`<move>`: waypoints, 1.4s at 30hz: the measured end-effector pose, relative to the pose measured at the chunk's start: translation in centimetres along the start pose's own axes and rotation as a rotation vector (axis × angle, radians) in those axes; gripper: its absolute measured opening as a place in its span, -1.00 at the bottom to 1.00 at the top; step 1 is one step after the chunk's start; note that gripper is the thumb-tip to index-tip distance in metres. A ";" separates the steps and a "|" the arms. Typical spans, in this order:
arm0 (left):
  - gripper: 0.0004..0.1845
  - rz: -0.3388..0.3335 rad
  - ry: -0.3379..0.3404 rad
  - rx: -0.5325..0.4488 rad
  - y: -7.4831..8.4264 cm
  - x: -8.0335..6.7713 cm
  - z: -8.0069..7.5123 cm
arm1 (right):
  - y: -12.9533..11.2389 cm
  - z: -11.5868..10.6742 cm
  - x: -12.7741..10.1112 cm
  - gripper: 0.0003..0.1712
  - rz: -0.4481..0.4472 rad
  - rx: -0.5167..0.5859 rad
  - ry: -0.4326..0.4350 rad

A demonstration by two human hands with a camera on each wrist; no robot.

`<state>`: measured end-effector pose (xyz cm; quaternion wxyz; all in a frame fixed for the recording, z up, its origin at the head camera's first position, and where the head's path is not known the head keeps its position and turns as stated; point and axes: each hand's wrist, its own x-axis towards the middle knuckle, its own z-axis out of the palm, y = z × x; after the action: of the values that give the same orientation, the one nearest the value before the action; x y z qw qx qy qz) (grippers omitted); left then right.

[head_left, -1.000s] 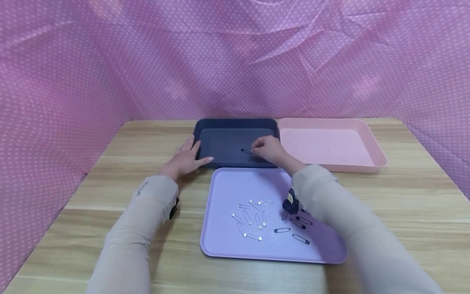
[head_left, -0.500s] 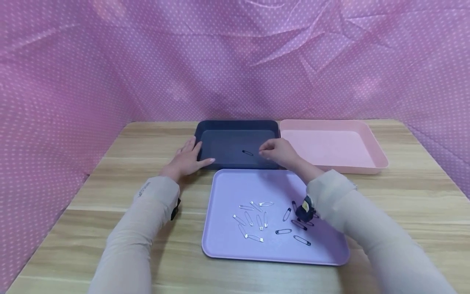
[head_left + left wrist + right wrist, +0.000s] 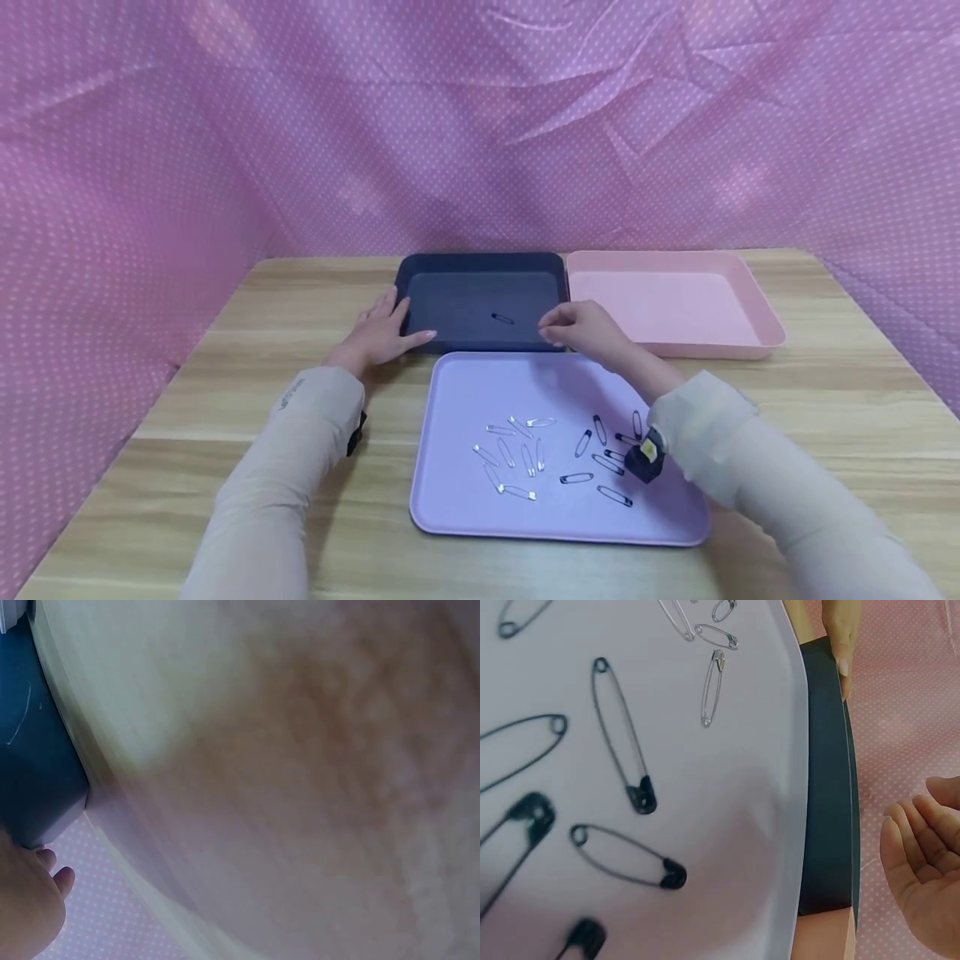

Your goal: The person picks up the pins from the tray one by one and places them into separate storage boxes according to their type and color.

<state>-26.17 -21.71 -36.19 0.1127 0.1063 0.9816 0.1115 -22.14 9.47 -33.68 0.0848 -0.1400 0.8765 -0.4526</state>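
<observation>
My left hand [image 3: 378, 331] rests at the left edge of the dark blue tray [image 3: 450, 304], fingers spread and thumb along the near rim. One black safety pin [image 3: 502, 319] lies on that tray's floor. To the right of this pin, over the tray's right end, is my right hand [image 3: 592, 332]; in the right wrist view its fingers are loosely curled, thumb apart, with nothing between them. Nearer me, a lilac tray [image 3: 480, 379] bears several silver safety pins [image 3: 518, 492] on the left and several black safety pins [image 3: 615, 496] on the right, partly hidden by my right wrist camera.
A pink tray [image 3: 660, 304] stands beside the dark blue one, to its right. All three trays sit on a wood-grain table [image 3: 285, 308]. Behind and at the sides hangs a pink dotted cloth [image 3: 420, 150].
My right hand has let go of the black safety pin in the dark blue tray and drawn back to the right. My left hand has stayed at the tray's edge.
</observation>
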 end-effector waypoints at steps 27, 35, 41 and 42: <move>0.05 -0.001 0.015 -0.014 -0.7 -0.4 0.7 | 2.7 -2.1 -4.8 -0.69 -0.009 0.016 -0.095; 0.05 0.013 0.013 -0.010 -0.4 -0.2 0.5 | 4.1 -2.5 -6.3 -0.74 -0.038 -0.048 -0.132; 0.05 0.016 0.011 -0.014 -0.1 -0.1 0.4 | 5.1 -3.2 -7.0 -0.79 -0.069 -0.098 -0.163; 0.04 0.015 0.010 -0.012 -0.1 -0.1 0.3 | 5.2 -3.3 -7.1 -0.80 -0.063 -0.104 -0.167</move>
<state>-26.02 -21.78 -36.54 0.1077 0.1126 0.9806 0.1188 -17.22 17.23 -35.87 0.1358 -0.2091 0.8838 -0.3958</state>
